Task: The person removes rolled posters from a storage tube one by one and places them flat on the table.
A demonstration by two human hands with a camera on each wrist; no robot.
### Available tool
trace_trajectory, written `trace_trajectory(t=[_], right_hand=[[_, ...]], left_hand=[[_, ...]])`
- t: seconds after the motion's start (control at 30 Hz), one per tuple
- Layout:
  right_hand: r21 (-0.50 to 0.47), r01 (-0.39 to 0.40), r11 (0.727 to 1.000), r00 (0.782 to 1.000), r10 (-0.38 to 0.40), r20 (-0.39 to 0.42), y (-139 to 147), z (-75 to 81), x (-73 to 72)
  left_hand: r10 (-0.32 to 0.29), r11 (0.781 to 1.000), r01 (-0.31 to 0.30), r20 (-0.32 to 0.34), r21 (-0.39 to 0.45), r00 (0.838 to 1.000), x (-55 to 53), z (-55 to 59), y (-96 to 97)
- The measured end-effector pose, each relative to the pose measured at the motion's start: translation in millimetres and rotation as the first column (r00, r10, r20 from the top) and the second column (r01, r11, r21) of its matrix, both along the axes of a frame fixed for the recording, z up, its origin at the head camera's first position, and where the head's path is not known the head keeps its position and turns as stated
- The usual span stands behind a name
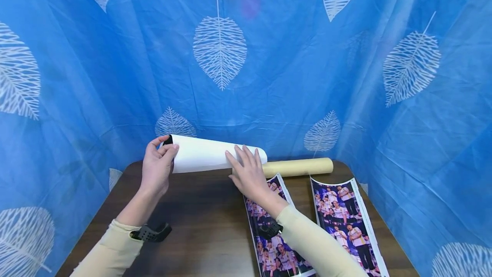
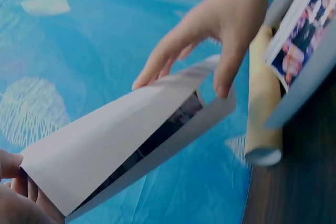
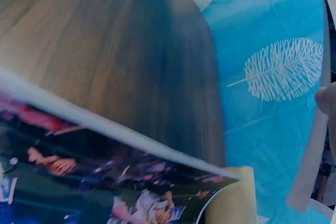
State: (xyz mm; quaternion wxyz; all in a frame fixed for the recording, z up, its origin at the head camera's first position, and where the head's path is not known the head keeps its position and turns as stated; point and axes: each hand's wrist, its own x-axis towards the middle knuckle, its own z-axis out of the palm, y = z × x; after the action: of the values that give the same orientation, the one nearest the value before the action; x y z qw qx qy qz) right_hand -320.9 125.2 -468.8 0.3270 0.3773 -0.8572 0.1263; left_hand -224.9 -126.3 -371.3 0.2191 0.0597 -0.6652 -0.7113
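Note:
A loosely rolled poster (image 1: 203,155), white back outward and dark picture side inward, is held up over the far part of the table. My left hand (image 1: 156,168) pinches its left end between thumb and fingers. My right hand (image 1: 249,174) lies with spread, fairly straight fingers on the right end. In the left wrist view, the poster (image 2: 110,140) gapes along its lower edge, and the right hand's thumb (image 2: 226,74) is at the far end of that gap. A strip of the poster (image 3: 307,169) shows at the right edge of the right wrist view.
Behind the right hand lies a pale yellow tube (image 1: 303,167). Two curling photo sheets, a left sheet (image 1: 276,260) and a right sheet (image 1: 338,213), lie on the brown table (image 1: 200,225). A blue leaf-patterned curtain (image 1: 269,76) surrounds the table's back and sides.

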Motion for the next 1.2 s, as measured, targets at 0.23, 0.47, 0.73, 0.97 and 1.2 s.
trace_trajectory(t=[0.23, 0.47, 0.73, 0.97, 1.2], right_hand=[[-0.074, -0.019, 0.997, 0.997, 0.013, -0.08, 13, -4.1, -0.1], [-0.112, -0.064, 0.992, 0.99, 0.049, -0.133, 20, -4.8, 0.5], [-0.233, -0.202, 0.951, 0.972, 0.165, -0.167, 19, -7.1, 0.1], [-0.449, -0.306, 0.84, 0.952, 0.284, -0.118, 7, 5.0, 1.7], [-0.602, -0.238, 0.762, 0.945, 0.326, 0.039, -5, 21.2, 11.4]], left_hand=[[-0.104, 0.981, 0.104, -0.009, 0.166, 0.995, 7.3, 0.7, 17.3], [-0.141, 0.97, 0.139, -0.006, 0.202, 0.99, 12.7, 2.2, 21.0], [-0.142, 0.977, 0.148, -0.047, 0.156, 0.989, 14.4, 4.3, 23.7], [-0.133, 0.991, 0.13, -0.115, -0.035, 0.984, 16.7, 8.4, 26.6], [-0.221, 0.919, 0.097, -0.294, -0.383, 0.93, 14.7, -3.1, 25.0]])
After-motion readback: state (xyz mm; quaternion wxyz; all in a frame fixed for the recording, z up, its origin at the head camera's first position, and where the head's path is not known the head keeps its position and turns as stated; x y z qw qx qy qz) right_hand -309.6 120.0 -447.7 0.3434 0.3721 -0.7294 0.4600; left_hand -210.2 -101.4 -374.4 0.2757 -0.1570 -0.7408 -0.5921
